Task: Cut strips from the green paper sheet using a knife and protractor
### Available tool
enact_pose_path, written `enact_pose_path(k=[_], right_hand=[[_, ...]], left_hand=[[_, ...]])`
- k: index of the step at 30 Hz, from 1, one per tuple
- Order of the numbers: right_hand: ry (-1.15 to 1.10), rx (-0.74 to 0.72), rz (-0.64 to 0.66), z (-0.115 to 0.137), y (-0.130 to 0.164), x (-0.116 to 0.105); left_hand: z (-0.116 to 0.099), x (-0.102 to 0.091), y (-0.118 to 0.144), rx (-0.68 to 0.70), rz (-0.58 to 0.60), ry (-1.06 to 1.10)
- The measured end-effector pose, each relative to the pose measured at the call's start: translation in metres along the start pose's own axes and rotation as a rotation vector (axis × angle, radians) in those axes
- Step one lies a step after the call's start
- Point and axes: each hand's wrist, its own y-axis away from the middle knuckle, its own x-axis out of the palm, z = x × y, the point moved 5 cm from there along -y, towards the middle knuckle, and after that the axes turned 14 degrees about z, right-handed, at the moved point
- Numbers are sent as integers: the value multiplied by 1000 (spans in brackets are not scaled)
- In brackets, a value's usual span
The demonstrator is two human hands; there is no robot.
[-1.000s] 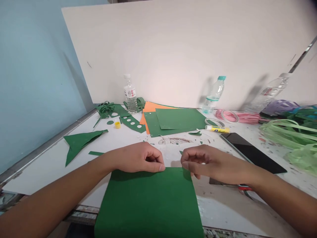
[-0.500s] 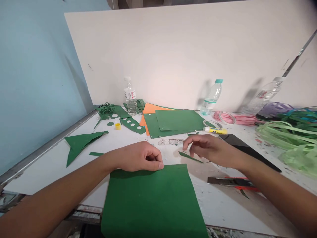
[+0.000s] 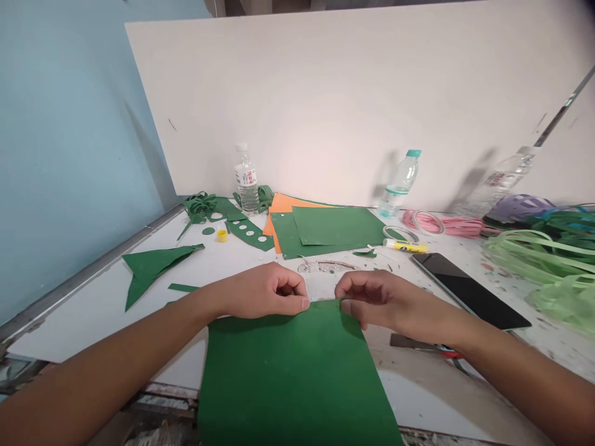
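Note:
A large sheet of green paper (image 3: 297, 378) lies in front of me, its near end reaching past the table's front edge. My left hand (image 3: 267, 291) pinches its far edge between thumb and fingers. At the sheet's far right corner, my right hand (image 3: 376, 300) is closed with thumb and fingertips on the edge. A short gap of bare paper edge shows between both hands. Beneath my right forearm a utility knife (image 3: 413, 342) is partly hidden. A narrow green strip (image 3: 183, 287) rests beside my left forearm.
A black phone (image 3: 469, 291) and a yellow glue stick (image 3: 405, 246) lie to the right. Green and orange sheets (image 3: 339, 226) are stacked farther back. Bottles (image 3: 400, 183) stand along the white board (image 3: 316, 105). Folded green paper (image 3: 151, 269) is at left, light green ribbons (image 3: 534, 260) at right.
My right hand has moved left and toward me, from beside a green strip on the table to the sheet's far right corner. My left hand keeps its pinch on the far edge.

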Motion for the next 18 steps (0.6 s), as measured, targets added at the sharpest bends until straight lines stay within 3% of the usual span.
enact_pose_path(k=[4,11,18], right_hand=[[-133,44,34,-5,-3,1],[-276,111,-55,-7,-3,4],[-405,115,-16,4,-1,16]], left_hand=[[-3,0,0,8,-36,-45],[-18,10,-1,146,-269,-454],[-21,25,-1,192,-261,-521]])
